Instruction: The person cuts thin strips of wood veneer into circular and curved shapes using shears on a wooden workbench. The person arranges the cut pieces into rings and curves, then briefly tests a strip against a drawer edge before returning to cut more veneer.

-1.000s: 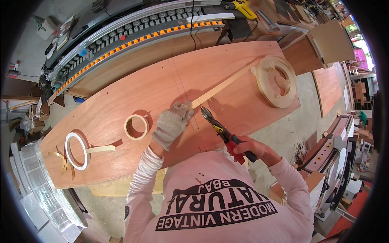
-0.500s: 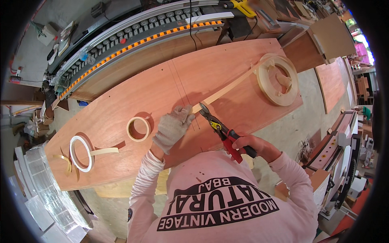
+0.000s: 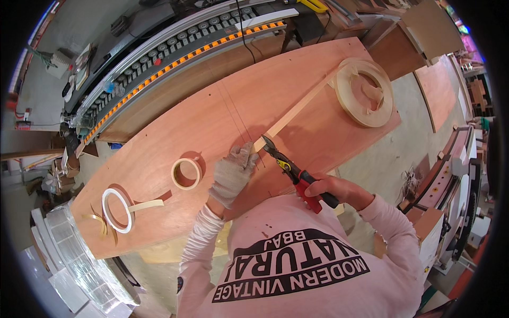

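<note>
My left hand (image 3: 231, 175) wears a grey glove and pinches the end of a pale wood-coloured edging strip (image 3: 294, 108). The strip runs up to a large coiled roll (image 3: 343, 102) on the pinkish plywood panel (image 3: 149, 143). My right hand (image 3: 328, 190) grips snips (image 3: 286, 168) with red-and-black handles and yellow detail; their jaws lie on the strip, just right of my left fingers. Pencil lines cross the panel there. A smaller tan roll (image 3: 197, 177) lies left of my left hand, and farther left sit a white ring (image 3: 126, 222) and short offcuts (image 3: 101, 225).
Beyond the panel stands a machine with an orange-segmented track (image 3: 183, 53) and a hanging cable (image 3: 242, 37). Boxes (image 3: 427, 29) and a board (image 3: 435, 93) are at right, near another machine (image 3: 445, 175). Foil-wrapped material (image 3: 69, 238) lies at lower left.
The snips' jaws have moved up and left onto the strip beside my left fingers, my right hand still on the handles. The whole view has shifted slightly.
</note>
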`<state>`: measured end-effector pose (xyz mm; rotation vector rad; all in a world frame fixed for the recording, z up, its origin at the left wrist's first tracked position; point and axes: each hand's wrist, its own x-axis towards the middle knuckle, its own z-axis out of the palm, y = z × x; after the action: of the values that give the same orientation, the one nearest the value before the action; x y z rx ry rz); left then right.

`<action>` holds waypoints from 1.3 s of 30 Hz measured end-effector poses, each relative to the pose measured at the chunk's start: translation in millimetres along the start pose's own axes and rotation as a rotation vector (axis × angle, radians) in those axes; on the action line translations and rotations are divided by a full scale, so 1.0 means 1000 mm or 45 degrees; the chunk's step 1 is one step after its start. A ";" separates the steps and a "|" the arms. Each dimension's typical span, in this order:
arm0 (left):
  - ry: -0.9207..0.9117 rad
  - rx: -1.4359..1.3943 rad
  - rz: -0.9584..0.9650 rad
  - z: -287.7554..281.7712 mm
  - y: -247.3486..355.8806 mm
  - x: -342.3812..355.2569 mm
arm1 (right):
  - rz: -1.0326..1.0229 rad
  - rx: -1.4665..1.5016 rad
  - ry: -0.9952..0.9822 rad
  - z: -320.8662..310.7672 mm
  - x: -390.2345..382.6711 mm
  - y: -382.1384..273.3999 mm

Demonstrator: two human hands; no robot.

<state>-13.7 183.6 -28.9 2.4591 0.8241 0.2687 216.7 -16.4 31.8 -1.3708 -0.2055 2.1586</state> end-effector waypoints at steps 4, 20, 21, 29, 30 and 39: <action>0.018 0.056 0.023 0.004 0.002 0.003 | -0.071 -0.032 0.006 0.003 -0.001 0.001; 0.001 0.075 0.007 0.000 0.002 0.006 | -0.161 -0.029 0.007 0.003 -0.003 0.007; 0.026 0.087 0.027 0.000 0.002 0.006 | -0.163 -0.031 0.012 0.003 -0.003 0.008; 0.041 0.099 0.103 0.001 -0.003 0.004 | -0.159 0.021 -0.006 0.004 -0.005 0.010; 0.035 0.081 0.096 0.001 -0.003 0.003 | -0.159 0.040 -0.001 0.004 -0.006 0.010; 0.016 0.080 0.091 0.000 0.001 0.003 | -0.093 0.038 -0.007 0.002 -0.006 0.010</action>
<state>-11.2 184.9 -28.3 2.5514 0.7619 0.2884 213.4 -27.5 33.6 -1.3210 -0.2212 2.0975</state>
